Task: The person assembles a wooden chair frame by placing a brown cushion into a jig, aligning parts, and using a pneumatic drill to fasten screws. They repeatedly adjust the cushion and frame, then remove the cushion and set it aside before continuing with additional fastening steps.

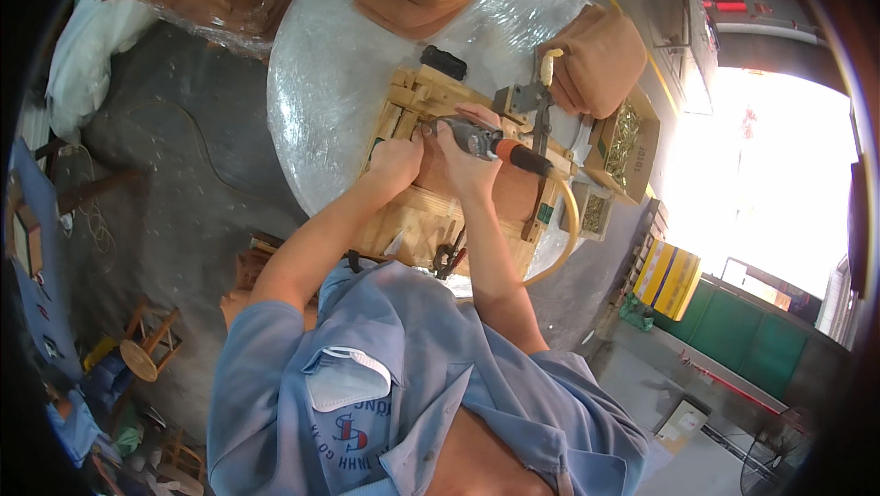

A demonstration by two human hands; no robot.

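Note:
My right hand point(466, 155) is wrapped round a grey air-powered driver point(475, 138) with an orange collar and a black rear end. The tool lies nearly level, its front end pointing left. At that front end my left hand point(396, 164) is closed, its fingertips together at the left side of a wooden jig point(417, 207); anything small between them cannot be made out. A brown panel point(518, 189) lies in the jig, partly under my right hand and forearm. A metal toggle clamp point(524, 102) with a pale yellow handle stands at the jig's far right.
Brown stacked pieces point(600, 56) sit on the round, film-wrapped table point(307, 83). A carton of brass-coloured screws point(623, 143) and a smaller tray of them point(596, 214) stand right. A yellow air hose point(570, 239) loops from the driver. Red-handled pliers point(449, 259) lie at the jig's near edge.

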